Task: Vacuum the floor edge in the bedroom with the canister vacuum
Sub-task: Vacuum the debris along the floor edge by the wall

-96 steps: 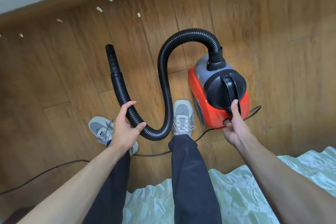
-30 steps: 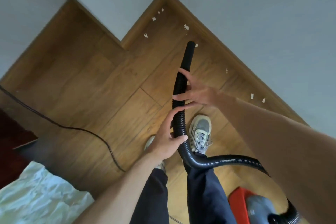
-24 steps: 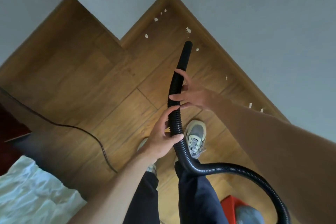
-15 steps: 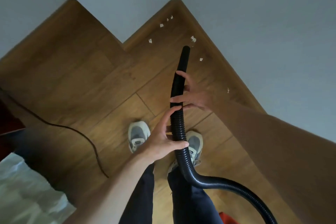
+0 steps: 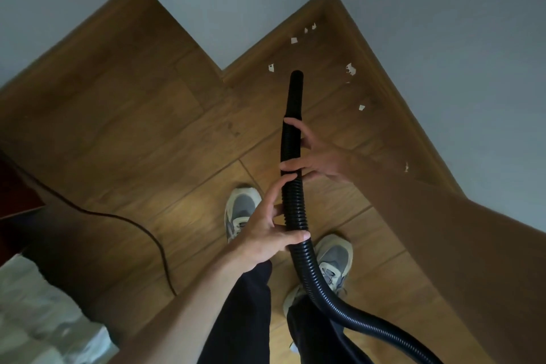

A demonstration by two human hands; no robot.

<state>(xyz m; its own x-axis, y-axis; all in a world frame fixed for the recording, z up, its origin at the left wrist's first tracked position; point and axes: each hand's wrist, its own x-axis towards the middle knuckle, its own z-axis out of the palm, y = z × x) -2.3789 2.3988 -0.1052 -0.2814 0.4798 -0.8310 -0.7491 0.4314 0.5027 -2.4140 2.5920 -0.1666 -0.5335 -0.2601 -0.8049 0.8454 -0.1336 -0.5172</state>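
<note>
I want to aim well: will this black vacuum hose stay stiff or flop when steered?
Probably floppy: the ribbed hose curves below the left hand. Its smooth nozzle end looks rigid, so the right hand there likely steers best.

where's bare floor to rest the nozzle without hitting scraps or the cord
Widest bare floor lies left of the hose, between the cord and the jutting wall corner. Crowded: the corner ahead of the nozzle and the strip along the right skirting, both dotted with scraps; the shoes fill the floor below the hose.
</note>
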